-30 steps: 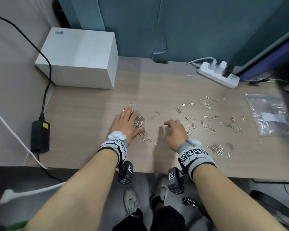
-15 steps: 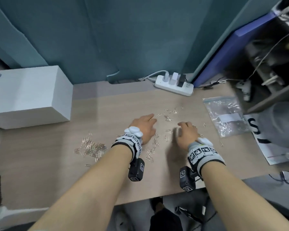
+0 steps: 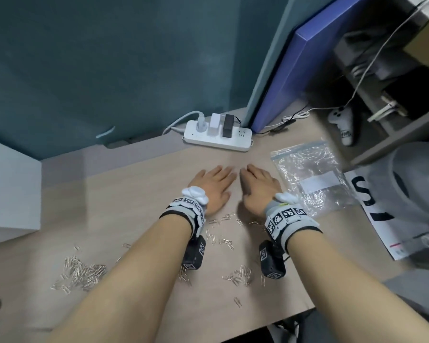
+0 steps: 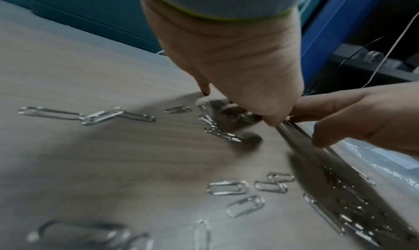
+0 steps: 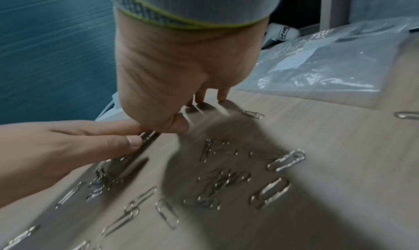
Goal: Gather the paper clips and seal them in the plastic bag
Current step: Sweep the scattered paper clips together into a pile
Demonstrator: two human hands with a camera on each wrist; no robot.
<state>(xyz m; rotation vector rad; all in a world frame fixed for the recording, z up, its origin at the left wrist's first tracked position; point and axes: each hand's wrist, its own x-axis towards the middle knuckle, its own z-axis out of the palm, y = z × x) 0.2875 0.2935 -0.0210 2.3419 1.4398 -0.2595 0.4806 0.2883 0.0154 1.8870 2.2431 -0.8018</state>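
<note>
White box (image 3: 9, 191) at far left of the desk (image 3: 134, 199). Paper clips (image 3: 81, 272): one dense heap near the desk's front edge, left of the left forearm; smaller scatters lie between the two wrists and under them. Left hand (image 3: 214, 186) lies palm down on the desk, fingers straight and together, gripping nothing; fingertips touch the wood in the left wrist view. Right hand (image 3: 256, 186) just beside it, likewise flat with fingers extended, holding nothing; the two hands' inner edges nearly touch. Loose clips sit beneath and behind both palms. Power strip (image 3: 217, 138) at the desk's back edge, beyond the hands. Plastic bag (image 3: 310, 174) lies flat, just right of the right hand.
</note>
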